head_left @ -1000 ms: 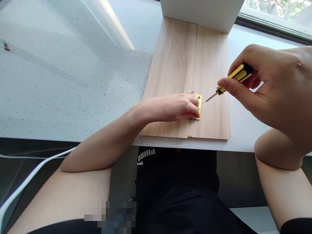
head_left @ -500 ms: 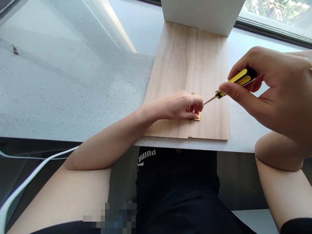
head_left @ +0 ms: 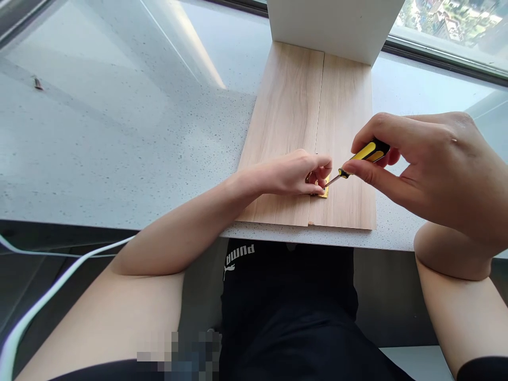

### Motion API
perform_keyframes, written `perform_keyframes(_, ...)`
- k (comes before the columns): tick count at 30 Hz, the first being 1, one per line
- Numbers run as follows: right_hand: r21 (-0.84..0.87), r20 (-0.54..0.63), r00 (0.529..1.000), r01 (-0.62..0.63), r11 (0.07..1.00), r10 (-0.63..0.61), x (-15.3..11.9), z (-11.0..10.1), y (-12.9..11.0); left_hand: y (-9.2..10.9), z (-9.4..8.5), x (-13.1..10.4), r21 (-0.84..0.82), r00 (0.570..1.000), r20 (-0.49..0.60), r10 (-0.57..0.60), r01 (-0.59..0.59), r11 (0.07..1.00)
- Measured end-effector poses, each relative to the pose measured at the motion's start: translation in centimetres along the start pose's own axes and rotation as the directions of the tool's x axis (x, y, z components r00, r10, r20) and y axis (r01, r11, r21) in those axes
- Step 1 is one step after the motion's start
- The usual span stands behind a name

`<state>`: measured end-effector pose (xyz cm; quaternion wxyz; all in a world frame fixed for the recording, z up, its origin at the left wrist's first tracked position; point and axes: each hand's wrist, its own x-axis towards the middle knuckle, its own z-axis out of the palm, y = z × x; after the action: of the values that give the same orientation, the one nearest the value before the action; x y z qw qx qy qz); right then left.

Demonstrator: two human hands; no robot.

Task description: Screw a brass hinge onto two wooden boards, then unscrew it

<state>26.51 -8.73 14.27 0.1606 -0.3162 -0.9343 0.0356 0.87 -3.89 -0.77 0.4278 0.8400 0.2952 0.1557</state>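
A brass-coloured hinge point(head_left: 325, 194) lies over the seam between two light wood-grain boards point(head_left: 289, 106), near their front ends. My left hand point(head_left: 304, 172) is closed over it, fingers curled and thumb tip against the metal, and covers most of it. In my right hand point(head_left: 428, 164), thumb and fingers grip the handle of a yellow-and-black screwdriver point(head_left: 367, 153). Its shaft slants down to the left, with the tip at the hinge beside my left thumb. Whether a screw sits under the tip is too small to tell.
The boards rest on a speckled white countertop point(head_left: 159, 148). A white box-like block point(head_left: 333, 26) stands at their far end, near the window point(head_left: 456, 26). Far left lies a small dark brown object point(head_left: 38, 83). A white cable point(head_left: 67, 275) runs below the counter edge at left.
My right hand has moved left and down with the screwdriver, bringing its tip from above the board to the hinge. My left hand stays in place on the hinge.
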Motion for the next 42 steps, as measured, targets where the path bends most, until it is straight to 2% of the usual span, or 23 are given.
perform_keyframes(5,-0.011,0.019,1.000,-0.005,1.000,0.005,0.0,-0.2,0.2,0.2,0.1,0.0,0.009,1.000,0.000,0.005,-0.005,1.000)
perform_keyframes(10,0.016,-0.009,0.999,0.040,0.999,-0.040,0.0,-0.2,0.1,0.2,0.1,0.1,-0.006,1.000,-0.006,0.011,-0.011,1.000)
perform_keyframes(16,0.039,0.050,0.999,-0.020,0.999,0.018,0.0,-0.3,-0.2,0.2,0.1,0.1,0.001,1.000,0.001,0.015,-0.015,1.000)
perform_keyframes(25,0.070,0.111,0.989,0.095,0.993,-0.102,-0.1,-0.3,-0.4,0.0,0.2,0.4,0.018,0.997,-0.028,0.078,-0.077,0.997)
perform_keyframes(28,0.083,0.080,0.989,0.117,0.990,-0.124,-0.2,-0.1,-0.5,0.0,0.3,0.3,0.017,0.995,-0.041,0.090,-0.089,0.996)
perform_keyframes(31,0.057,0.058,0.995,0.074,0.996,-0.077,-0.3,0.3,-0.6,-0.1,0.1,0.1,-0.001,0.995,-0.022,0.096,-0.097,0.995)
perform_keyframes(34,0.036,0.037,0.999,-0.014,0.999,0.013,-0.3,0.8,-0.7,0.0,-0.8,-0.3,-0.042,0.995,-0.015,0.098,-0.098,0.994)
perform_keyframes(36,0.026,0.016,0.998,-0.057,0.998,0.057,-0.2,1.1,-0.9,0.0,-1.9,-0.6,-0.060,0.993,-0.089,0.079,-0.085,0.995)
perform_keyframes(38,0.011,0.002,0.998,-0.062,0.998,0.062,-0.1,1.2,-1.1,-0.2,-3.2,-1.0,-0.052,0.974,-0.225,0.040,-0.052,0.997)
perform_keyframes(40,0.001,0.013,0.998,-0.057,0.998,0.057,0.0,1.2,-1.4,-0.8,-4.4,-1.2,-0.010,0.925,-0.379,-0.011,0.008,1.000)
perform_keyframes(42,0.013,0.030,0.998,-0.054,0.998,0.053,0.1,1.0,-1.7,-1.9,-5.3,-1.3,0.028,0.854,-0.517,-0.050,0.075,0.997)
